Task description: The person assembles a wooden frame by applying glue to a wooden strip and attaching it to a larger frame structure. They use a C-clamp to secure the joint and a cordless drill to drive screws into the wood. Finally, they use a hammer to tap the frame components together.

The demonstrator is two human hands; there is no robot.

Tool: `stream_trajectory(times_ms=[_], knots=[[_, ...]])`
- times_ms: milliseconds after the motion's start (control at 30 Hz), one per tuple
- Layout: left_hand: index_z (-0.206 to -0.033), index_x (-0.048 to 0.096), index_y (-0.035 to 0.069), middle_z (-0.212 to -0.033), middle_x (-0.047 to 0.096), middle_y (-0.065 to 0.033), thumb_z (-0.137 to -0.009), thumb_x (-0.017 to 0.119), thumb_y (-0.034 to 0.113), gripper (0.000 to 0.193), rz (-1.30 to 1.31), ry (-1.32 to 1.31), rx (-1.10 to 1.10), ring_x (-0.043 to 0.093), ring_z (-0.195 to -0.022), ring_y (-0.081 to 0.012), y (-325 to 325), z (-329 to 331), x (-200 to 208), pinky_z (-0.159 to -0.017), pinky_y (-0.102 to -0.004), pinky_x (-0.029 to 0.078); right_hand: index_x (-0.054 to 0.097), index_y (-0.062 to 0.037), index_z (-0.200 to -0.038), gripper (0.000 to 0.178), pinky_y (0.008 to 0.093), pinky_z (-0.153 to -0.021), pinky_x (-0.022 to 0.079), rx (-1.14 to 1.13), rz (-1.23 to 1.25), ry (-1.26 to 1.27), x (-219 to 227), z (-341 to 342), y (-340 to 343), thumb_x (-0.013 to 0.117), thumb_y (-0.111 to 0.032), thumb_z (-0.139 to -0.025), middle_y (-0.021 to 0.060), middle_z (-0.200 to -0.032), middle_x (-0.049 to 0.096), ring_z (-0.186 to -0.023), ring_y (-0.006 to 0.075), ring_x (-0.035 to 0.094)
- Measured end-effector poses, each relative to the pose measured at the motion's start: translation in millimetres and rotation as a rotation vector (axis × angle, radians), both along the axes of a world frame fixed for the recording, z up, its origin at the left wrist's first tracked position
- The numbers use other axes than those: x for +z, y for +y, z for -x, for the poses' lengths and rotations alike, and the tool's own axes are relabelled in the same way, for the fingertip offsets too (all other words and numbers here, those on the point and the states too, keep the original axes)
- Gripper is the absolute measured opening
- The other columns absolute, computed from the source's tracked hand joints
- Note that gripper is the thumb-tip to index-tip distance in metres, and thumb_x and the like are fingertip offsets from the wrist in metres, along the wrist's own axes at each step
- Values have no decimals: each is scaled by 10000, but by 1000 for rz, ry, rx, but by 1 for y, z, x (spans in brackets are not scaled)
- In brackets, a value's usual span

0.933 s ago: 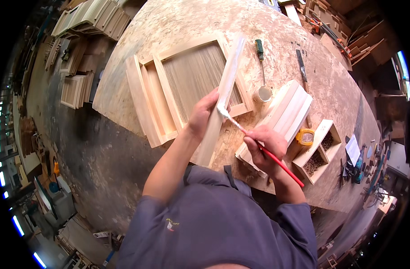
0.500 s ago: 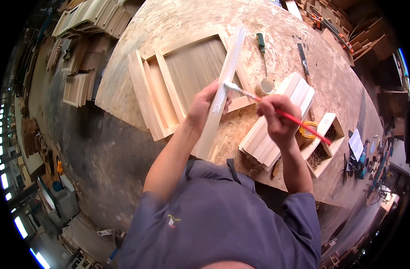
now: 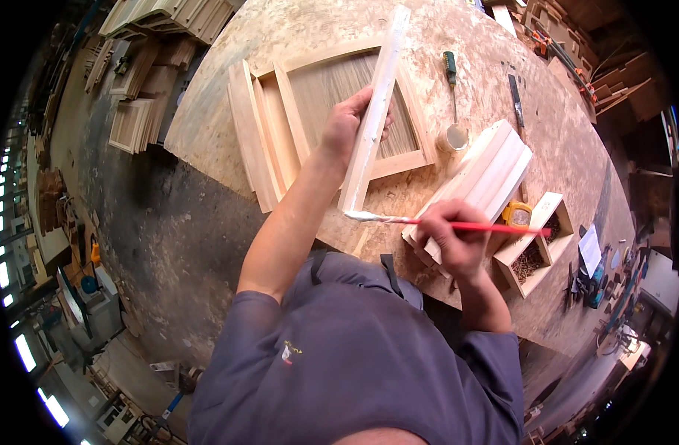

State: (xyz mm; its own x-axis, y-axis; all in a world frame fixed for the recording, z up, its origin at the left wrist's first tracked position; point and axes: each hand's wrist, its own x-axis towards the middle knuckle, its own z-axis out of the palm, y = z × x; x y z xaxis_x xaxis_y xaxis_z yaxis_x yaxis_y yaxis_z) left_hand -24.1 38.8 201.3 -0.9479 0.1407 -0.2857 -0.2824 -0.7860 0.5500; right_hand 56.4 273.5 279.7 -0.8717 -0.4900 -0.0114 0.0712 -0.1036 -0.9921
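Note:
My left hand [image 3: 352,124] grips a long pale wooden strip [image 3: 374,111] near its middle, holding it slanted above the bench. White glue runs in a streak along the strip's upward face. My right hand [image 3: 458,233] is closed on a red-handled brush [image 3: 502,228]. White glue coats the brush's tip, which touches the near end of the strip. Under the strip lies a wooden frame [image 3: 401,165] with a grey-brown panel inside it. A small round pot [image 3: 453,138] stands to the right of the frame.
A stack of pale boards [image 3: 480,170] lies beside my right hand. Past it are a wooden box [image 3: 536,271] of screws and a yellow tape measure [image 3: 517,213]. A green-handled screwdriver [image 3: 450,68] and a dark flat tool [image 3: 516,96] lie farther back on the workbench [image 3: 295,33].
The brush has moved from the strip's middle toward me, down to its near end. My left hand has raised the strip a little farther away, and the glue streak reaches farther along it.

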Motion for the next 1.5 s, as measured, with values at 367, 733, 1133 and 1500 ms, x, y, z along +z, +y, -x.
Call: stream_trajectory(times_ms=[367, 733, 1133, 1500], knots=[[-1200, 540, 11, -916, 554, -40, -1085, 393, 310, 352, 69, 12, -10, 516, -746, -105, 9, -13, 13, -570, -218, 479, 613, 6, -933, 95, 257, -555, 495, -183, 47, 333, -19, 37, -14, 675, -59, -961, 78, -753, 672, -611, 129, 625], [-1128, 540, 44, -882, 506, -18, -1076, 404, 280, 278, 98, 3, -48, 482, -713, -94, 2, -15, 13, -556, -203, 432, 632, 21, -875, 94, 263, -541, 498, 44, -9, 278, -3, 7, -2, 680, -32, -936, 82, -707, 656, -605, 136, 625], [-1158, 495, 89, -797, 434, -12, -1061, 439, 353, 287, 121, -28, -154, 420, -646, -92, 19, -66, 51, -491, -204, 379, 611, 19, -925, 132, 215, -559, 500, -289, 88, 340, -10, 112, 9, 648, -85, -997, 58, -707, 654, -609, 85, 616], [-1166, 514, 30, -764, 438, -34, -1053, 454, 344, 340, 71, -41, -164, 420, -624, -120, 23, -90, 55, -463, -219, 373, 604, -9, -893, 133, 247, -570, 512, -498, 15, 568, 6, 173, 27, 653, -83, -991, 57, -733, 659, -616, 107, 617]])
